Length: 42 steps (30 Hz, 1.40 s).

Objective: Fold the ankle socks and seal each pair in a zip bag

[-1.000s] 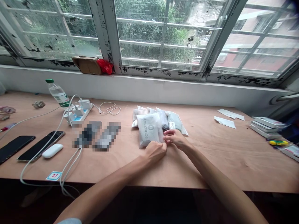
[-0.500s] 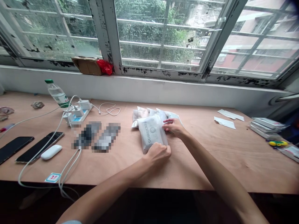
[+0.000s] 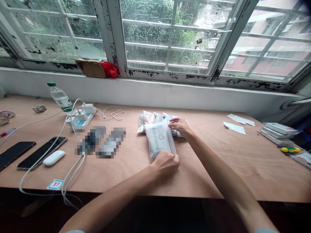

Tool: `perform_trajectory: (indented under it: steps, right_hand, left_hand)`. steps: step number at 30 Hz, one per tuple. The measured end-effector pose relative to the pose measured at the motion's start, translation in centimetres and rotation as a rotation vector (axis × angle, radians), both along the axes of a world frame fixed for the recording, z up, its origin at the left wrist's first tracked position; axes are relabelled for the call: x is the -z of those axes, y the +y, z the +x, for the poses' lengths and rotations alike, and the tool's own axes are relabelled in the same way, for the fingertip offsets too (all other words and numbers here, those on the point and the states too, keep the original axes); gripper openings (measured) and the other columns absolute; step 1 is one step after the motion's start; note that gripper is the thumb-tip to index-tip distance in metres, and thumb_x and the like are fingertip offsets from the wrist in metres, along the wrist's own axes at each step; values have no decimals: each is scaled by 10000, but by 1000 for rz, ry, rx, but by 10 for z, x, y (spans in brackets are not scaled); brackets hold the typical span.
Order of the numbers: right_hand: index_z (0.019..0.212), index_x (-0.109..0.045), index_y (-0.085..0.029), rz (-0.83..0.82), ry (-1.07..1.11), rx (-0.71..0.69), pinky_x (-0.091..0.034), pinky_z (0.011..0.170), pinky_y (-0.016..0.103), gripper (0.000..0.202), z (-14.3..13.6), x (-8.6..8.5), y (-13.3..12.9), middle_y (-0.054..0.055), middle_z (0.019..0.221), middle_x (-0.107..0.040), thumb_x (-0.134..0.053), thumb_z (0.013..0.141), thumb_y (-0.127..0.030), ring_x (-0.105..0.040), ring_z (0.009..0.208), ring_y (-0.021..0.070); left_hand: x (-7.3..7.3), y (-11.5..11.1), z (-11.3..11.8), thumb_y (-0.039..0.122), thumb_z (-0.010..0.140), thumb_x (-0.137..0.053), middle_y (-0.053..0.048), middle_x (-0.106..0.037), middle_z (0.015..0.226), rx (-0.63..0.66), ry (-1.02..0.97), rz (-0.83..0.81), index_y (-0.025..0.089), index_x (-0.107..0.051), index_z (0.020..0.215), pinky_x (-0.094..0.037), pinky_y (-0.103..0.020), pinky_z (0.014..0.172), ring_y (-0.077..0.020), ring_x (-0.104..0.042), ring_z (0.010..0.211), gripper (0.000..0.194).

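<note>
A frosted plastic bag [image 3: 156,140] printed "ROCKBROS" lies in front of me, with something pale inside that I cannot make out. My left hand [image 3: 167,162] is closed on its lower right corner, nearest to me. At the upper right corner, my right hand [image 3: 180,127] pinches the bag's edge between thumb and fingers. Just behind, several similar filled bags [image 3: 148,117] lie bunched together, partly covered by the front bag and my right hand.
On the left of the wooden table [image 3: 206,174] are two phones [image 3: 43,152], a white case [image 3: 53,158], a power strip [image 3: 84,120] with cables and a tilted bottle [image 3: 60,98]. White paper slips [image 3: 234,127], stacked boxes [image 3: 278,132] and a yellow-handled tool [image 3: 290,149] lie right.
The bag has shifted slightly toward me and to the right, and its upper part lies flatter. Both hands keep their hold; the left has moved slightly nearer to me.
</note>
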State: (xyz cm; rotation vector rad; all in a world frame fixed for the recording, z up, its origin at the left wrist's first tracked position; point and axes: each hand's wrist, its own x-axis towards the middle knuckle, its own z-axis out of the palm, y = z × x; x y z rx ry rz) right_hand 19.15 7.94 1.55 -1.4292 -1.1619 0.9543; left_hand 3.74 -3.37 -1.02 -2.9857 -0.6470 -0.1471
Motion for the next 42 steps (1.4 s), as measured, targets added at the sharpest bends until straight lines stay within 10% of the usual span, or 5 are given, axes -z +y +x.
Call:
perform_trajectory:
  steps: [14,22,27,33,42]
  right_hand:
    - [876,-618,-164,49,48,25,-525,623,286,261,-7,-10,5,29,736,-650,-738,650,-215,-605,665,145]
    - [666,-592,-166,-26,-213,-360,-371,505,242,321,-29,8,-60,-20,589,-526,-644,751,-470,-479,572,119]
    - [833,-627,-172,275,-73,-7,-459,593,265,309,-3,15,-52,33,784,-647,-616,752,-470,-579,679,151]
    - [1002,-622,-148,211,-72,365,-507,572,274,385,106,24,-21,66,816,-691,-626,739,-430,-621,634,154]
    - [1254,-578,-118,111,-487,435,-369,1071,494,510,139,67,-20,193,1235,-615,-534,809,-363,-540,1204,322]
  left_hand:
    - [15,1,0,112,836,-486,-89,-598,600,22,-103,76,112,-622,660,-413,-312,415,-219,-604,494,222]
    - [33,10,2,144,810,-495,-35,-586,512,-42,-335,190,153,-574,619,-322,-269,383,-166,-549,403,206]
    - [22,11,4,179,840,-476,-32,-625,607,-97,-442,200,166,-569,666,-363,-259,460,-155,-597,545,198]
    - [-3,35,-5,317,944,-394,-39,-668,750,-447,-518,17,180,-590,984,-402,-249,560,-176,-631,694,243]
    - [-3,63,35,600,929,-291,-84,-665,704,-625,-482,-498,191,-612,671,-443,-292,642,-223,-646,698,581]
